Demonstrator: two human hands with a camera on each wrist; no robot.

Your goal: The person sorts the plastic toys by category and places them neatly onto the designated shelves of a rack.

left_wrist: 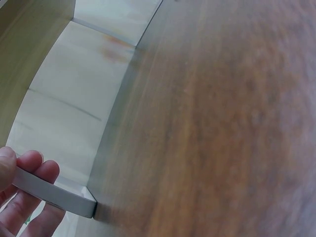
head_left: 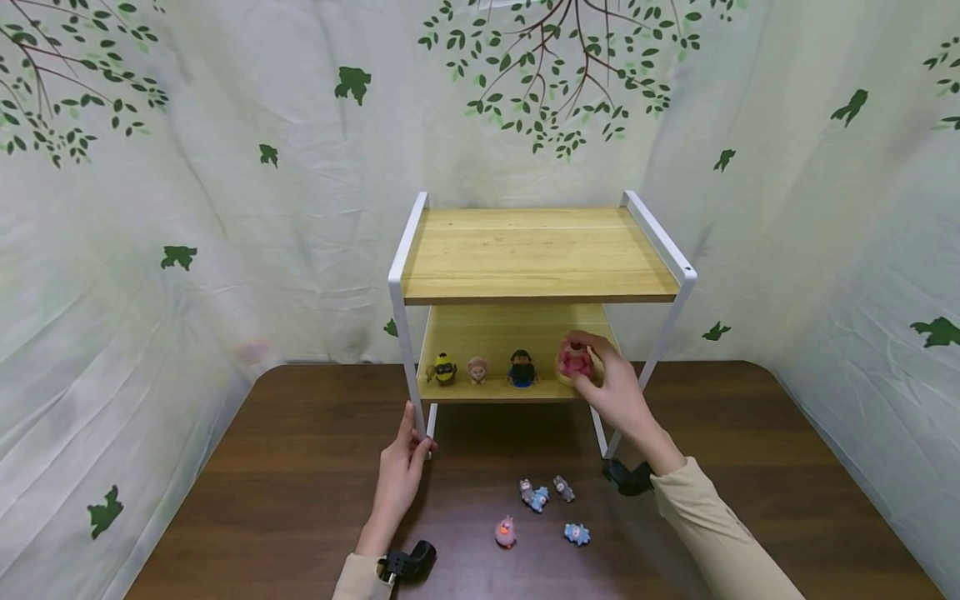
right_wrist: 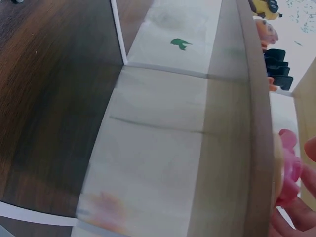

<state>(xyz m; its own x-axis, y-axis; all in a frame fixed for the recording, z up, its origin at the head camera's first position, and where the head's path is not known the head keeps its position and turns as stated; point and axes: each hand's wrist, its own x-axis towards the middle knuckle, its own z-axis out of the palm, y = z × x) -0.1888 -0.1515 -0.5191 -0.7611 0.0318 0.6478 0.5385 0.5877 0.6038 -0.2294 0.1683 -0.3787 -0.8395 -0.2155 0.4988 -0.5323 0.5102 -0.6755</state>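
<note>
While the thumb and fingers of the right hand (head_left: 617,392) close round a glossy, rounded pink toy (head_left: 575,361), its pale tan base sits at the right end of the lower board (head_left: 517,321); whether it bears its weight there, I cannot tell. Curled, the fingers of the left hand (head_left: 397,475) grip a flat, smooth white leg (left_wrist: 74,201) of the rack. Left of the pink toy, a dark-haired figure (head_left: 522,371) in black and blue, a small pinkish figure (head_left: 477,369) and a yellow-and-black figure (head_left: 445,369) stand in a row. The grained wooden upper board (head_left: 536,250) overhangs them, and the right hand hides part of the right front leg. Nearer, on the dark wood-grain table (head_left: 300,467), lie a round pink figurine (head_left: 506,533), two blue ones (head_left: 577,534) and two greyish ones (head_left: 564,488). Behind hangs a creased, leaf-printed cloth (head_left: 262,250).
</note>
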